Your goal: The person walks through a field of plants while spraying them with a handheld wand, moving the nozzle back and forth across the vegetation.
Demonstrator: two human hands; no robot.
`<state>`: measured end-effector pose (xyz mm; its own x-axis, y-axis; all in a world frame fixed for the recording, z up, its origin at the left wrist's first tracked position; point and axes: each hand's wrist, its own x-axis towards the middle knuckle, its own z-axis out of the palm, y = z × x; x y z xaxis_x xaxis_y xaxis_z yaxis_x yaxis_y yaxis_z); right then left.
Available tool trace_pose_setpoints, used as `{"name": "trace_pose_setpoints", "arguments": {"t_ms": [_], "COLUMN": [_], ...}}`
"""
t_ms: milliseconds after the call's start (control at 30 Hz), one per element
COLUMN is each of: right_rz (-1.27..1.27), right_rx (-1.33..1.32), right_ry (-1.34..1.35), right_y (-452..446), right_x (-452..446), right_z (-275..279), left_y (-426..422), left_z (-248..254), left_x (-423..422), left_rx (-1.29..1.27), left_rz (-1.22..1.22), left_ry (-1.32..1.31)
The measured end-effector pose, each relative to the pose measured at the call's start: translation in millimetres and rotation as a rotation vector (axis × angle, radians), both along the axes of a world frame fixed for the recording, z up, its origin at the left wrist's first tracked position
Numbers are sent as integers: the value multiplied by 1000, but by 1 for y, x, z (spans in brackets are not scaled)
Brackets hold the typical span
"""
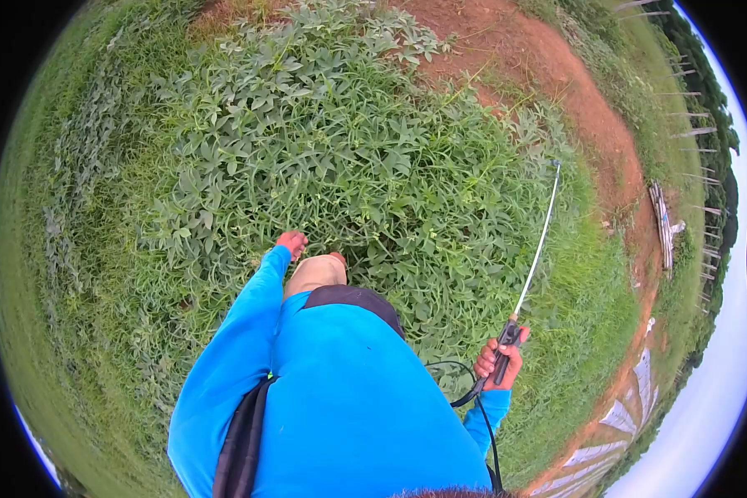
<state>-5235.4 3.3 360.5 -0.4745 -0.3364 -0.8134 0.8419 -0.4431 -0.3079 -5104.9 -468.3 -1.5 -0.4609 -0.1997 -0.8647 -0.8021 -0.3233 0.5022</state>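
My right hand [500, 362] is wrapped round the dark handle of a spray wand [538, 244]. The wand's thin, pale tube points forward and slightly right, with its tip over the leafy plants. A black hose [490, 432] runs from the handle back past my right sleeve. My left hand [293, 243] hangs in front of my left side, near the green plants [332, 158]. Its fingers are loosely bent and a little apart, and I see nothing in them. One knee and part of a leg [314, 274] show beside that hand, among the leaves.
Dense leafy plants and grass surround my legs. A bare reddish dirt path [589, 100] curves along the right. Beyond it lie a stack of pale poles [662, 228], a row of posts [710, 207] and whitish sheeting [618, 417]. A black strap [242, 440] crosses my left side.
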Motion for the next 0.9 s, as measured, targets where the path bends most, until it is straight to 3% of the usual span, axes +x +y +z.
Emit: {"name": "trace_pose_setpoints", "arguments": {"t_ms": [133,333,567,733,900], "right_rz": [238,644,1030,1178,1158], "right_rx": [-154,-372,-592,-598,-442], "right_ry": [-144,-355,-428,-222,-86], "right_y": [-70,-180,-318,-368,-379], "right_x": [-51,-108,-131,-146,-175], "right_z": [-1,-28,-46,-39,-27], "left_y": [-18,-31,-40,-53,-65], "left_z": [5,23,30,30,26], "left_x": [-37,-57,-52,-52,-45], "left_rx": [-38,-107,-98,-115,-100], "left_rz": [90,-75,30,89,111], "left_ry": [-1,-74,-59,-179,-86]}}
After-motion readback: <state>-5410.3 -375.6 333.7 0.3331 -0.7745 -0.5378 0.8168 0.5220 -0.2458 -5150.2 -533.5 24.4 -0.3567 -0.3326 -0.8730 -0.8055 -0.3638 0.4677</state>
